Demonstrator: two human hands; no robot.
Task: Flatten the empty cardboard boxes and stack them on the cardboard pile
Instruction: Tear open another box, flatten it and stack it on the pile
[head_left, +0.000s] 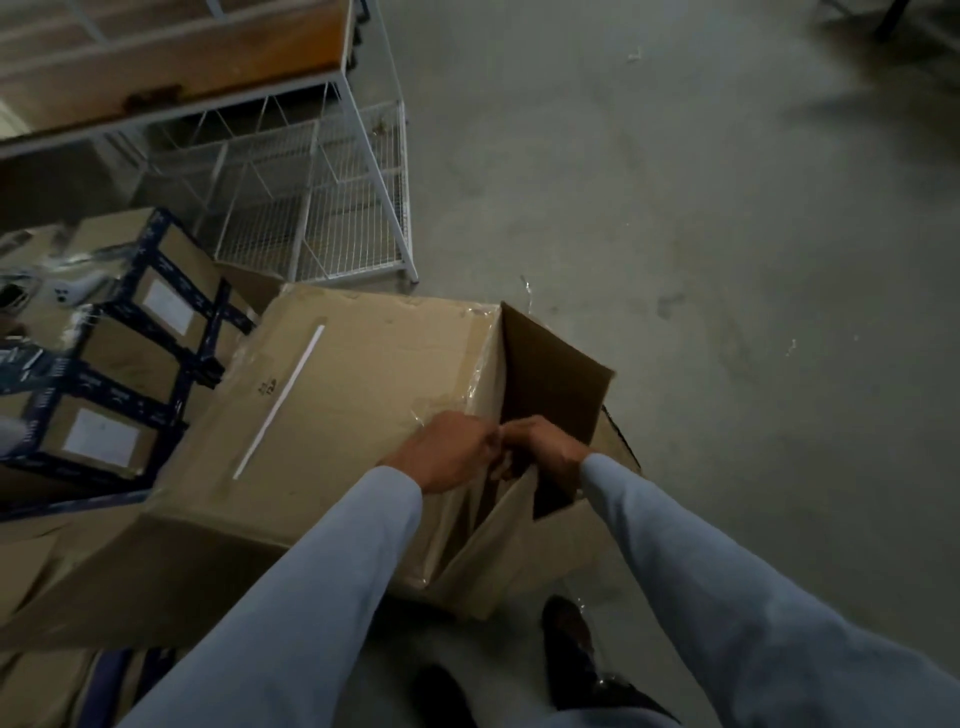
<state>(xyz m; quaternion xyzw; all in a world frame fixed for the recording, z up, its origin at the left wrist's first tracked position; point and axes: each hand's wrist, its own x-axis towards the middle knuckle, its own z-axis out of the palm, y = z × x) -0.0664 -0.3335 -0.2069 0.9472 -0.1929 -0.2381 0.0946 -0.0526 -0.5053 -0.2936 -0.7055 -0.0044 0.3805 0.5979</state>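
Cardboard box (332, 410) lying on its side, open end flaps gripped by the left hand (447, 452) and right hand (545, 447), fingers curled on flap edges.

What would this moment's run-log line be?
phase: opening end flaps | left hand, right hand: together at flap edge | large brown cardboard box: on side, unflattened

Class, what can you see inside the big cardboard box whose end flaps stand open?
Inside the big cardboard box only dark, bare inner wall shows; nothing visible. The left hand and right hand cover part of the opening.
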